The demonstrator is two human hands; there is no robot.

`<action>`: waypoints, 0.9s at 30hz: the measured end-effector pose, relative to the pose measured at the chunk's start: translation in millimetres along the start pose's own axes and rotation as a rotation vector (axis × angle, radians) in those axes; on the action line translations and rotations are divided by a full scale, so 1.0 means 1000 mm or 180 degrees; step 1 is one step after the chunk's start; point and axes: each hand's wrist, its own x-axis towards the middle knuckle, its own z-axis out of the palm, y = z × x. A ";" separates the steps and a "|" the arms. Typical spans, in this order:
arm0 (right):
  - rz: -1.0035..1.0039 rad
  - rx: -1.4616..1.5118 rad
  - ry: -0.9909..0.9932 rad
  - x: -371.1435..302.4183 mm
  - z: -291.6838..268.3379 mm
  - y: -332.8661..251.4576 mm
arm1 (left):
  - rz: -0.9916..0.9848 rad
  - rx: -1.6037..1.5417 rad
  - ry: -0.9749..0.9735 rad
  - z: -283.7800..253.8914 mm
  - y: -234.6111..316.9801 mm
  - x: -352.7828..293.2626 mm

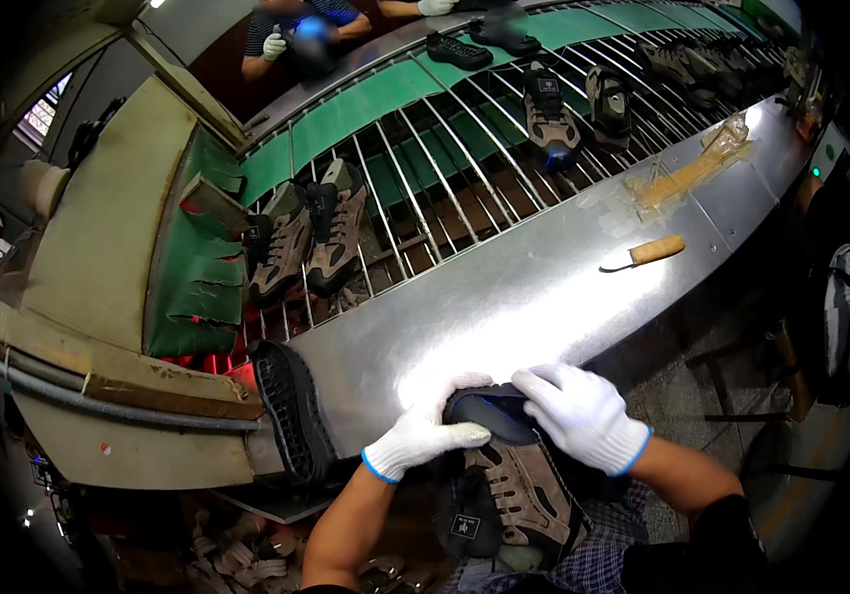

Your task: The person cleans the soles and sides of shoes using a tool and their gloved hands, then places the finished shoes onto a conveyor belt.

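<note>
My left hand (423,436) wears a white knit glove with a blue cuff and is closed round the left edge of a dark shoe sole (496,416). Its thumb lies across the sole, which has a bluish sheen. On the opposite edge, the gloved fingers of my right hand (583,414) pinch the same sole; their tips are partly hidden. Just below, against my lap, a brown-and-grey shoe upper (524,490) meets the sole, with its dark tongue (474,515) hanging to the left. How far the two are joined, I cannot tell.
A black sole (291,411) rests on the metal ledge (425,337) at left. Further along lie a wooden-handled hooked tool (656,249) and yellowed tape (692,176). Beyond runs a barred conveyor (445,188) carrying brown shoes (336,228). Another gloved person (296,35) works across it.
</note>
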 end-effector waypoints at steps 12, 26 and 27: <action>0.0772 0.1110 -0.1391 0.046 -0.033 -0.022 | -0.0008 0.0248 -0.0100 -0.007 0.014 -0.002; 0.1077 0.1588 -0.0967 0.006 -0.004 0.011 | 0.0511 0.1595 0.0622 0.026 0.055 0.026; 0.0913 0.1605 -0.0766 0.004 0.001 0.007 | 0.0586 0.1760 0.0622 0.026 0.054 0.025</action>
